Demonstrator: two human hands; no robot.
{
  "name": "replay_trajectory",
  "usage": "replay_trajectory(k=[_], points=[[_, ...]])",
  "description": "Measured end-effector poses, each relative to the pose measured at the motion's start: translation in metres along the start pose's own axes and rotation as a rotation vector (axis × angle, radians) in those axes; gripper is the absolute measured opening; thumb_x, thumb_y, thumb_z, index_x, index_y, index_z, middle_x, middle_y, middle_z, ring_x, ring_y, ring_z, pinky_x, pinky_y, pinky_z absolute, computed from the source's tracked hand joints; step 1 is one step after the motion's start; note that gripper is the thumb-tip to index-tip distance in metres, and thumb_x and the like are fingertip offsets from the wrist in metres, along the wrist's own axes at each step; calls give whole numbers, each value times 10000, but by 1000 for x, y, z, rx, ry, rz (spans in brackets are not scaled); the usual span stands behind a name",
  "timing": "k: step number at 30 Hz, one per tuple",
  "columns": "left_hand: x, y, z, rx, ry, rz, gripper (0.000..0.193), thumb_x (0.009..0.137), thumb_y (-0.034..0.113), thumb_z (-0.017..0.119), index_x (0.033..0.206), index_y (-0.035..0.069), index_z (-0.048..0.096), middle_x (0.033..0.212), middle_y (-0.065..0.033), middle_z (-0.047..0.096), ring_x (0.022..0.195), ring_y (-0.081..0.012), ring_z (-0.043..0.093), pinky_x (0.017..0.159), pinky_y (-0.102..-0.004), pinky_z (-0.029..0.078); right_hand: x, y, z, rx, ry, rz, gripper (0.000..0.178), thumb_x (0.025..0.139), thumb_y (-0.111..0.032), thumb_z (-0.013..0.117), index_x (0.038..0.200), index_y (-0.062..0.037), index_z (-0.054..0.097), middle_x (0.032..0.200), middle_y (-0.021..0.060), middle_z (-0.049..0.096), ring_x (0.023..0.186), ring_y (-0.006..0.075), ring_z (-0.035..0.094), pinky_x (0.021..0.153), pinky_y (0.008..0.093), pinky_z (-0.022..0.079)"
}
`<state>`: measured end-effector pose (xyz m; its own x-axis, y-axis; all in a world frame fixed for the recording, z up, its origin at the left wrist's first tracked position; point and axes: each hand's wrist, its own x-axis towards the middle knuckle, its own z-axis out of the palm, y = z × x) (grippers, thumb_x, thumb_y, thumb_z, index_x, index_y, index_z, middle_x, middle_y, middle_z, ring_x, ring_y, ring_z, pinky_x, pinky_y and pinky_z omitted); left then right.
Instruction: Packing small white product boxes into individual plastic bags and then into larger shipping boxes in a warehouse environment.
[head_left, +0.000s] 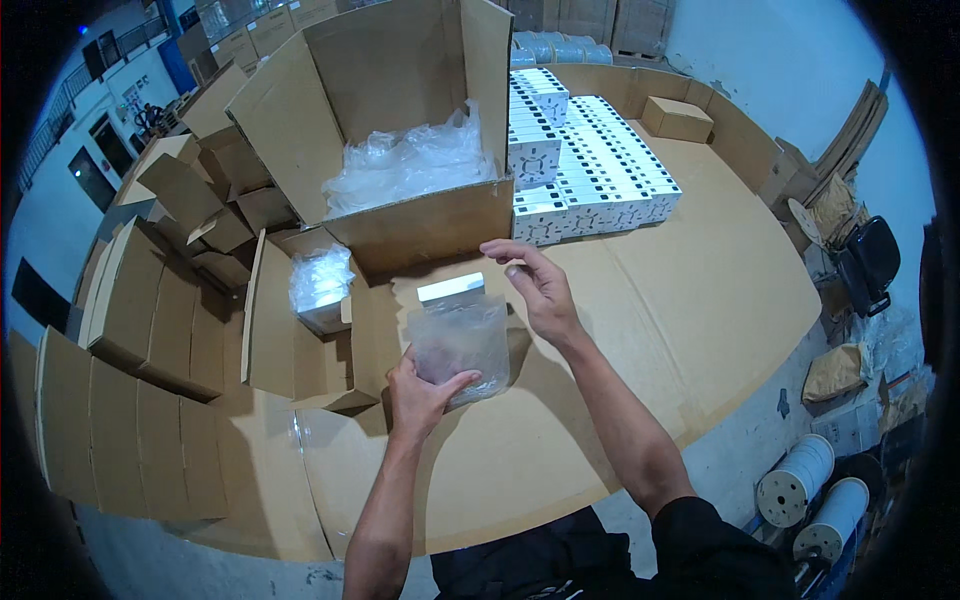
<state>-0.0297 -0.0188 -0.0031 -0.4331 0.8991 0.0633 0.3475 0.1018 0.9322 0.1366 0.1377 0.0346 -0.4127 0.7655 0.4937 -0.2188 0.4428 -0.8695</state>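
My left hand (425, 393) grips a translucent plastic bag (458, 345) from its near end, thumb across the front. Out of the bag's far end sticks a white box (450, 290); the rest of it is veiled by the plastic. To the right of the bag, my right hand (542, 295) is raised and holds nothing, its fingers partly bent and apart. Left of the bag stands an open cardboard carton (275, 345) with a plastic-wrapped box (322, 290) inside. Behind it, a larger open carton (430, 240) holds a heap of clear plastic bags (410, 160).
Rows of stacked white boxes (600, 170) stand at the back right of the cardboard-covered table (640, 330). A small closed carton (677, 119) sits beyond them. Several open cartons (150, 300) crowd the left side. Cable spools (797, 480) stand on the floor at right.
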Motion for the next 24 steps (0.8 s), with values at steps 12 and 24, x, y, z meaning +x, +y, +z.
replay_trajectory(k=[12, 24], points=[[6, 1, -11, -207, -116, -12, 647, 658, 117, 943, 1202, -22, 621, 1131, -108, 700, 1032, -195, 668, 929, -350, 537, -14, 40, 8, 48, -96, 225, 383, 901, 55, 654, 1264, -69, 663, 1102, 25, 636, 860, 85, 608, 745, 217, 508], [13, -3, -12, -191, -154, 40, 608, 662, 137, 944, 1172, -12, 648, 1054, -102, 736, 954, -171, 694, 890, -340, 558, -8, 28, 6, 455, 280, 161, 202, 928, 63, 648, 1034, -26, 501, 1142, 114, 596, 1049, 226, 660, 864, 400, 636]])
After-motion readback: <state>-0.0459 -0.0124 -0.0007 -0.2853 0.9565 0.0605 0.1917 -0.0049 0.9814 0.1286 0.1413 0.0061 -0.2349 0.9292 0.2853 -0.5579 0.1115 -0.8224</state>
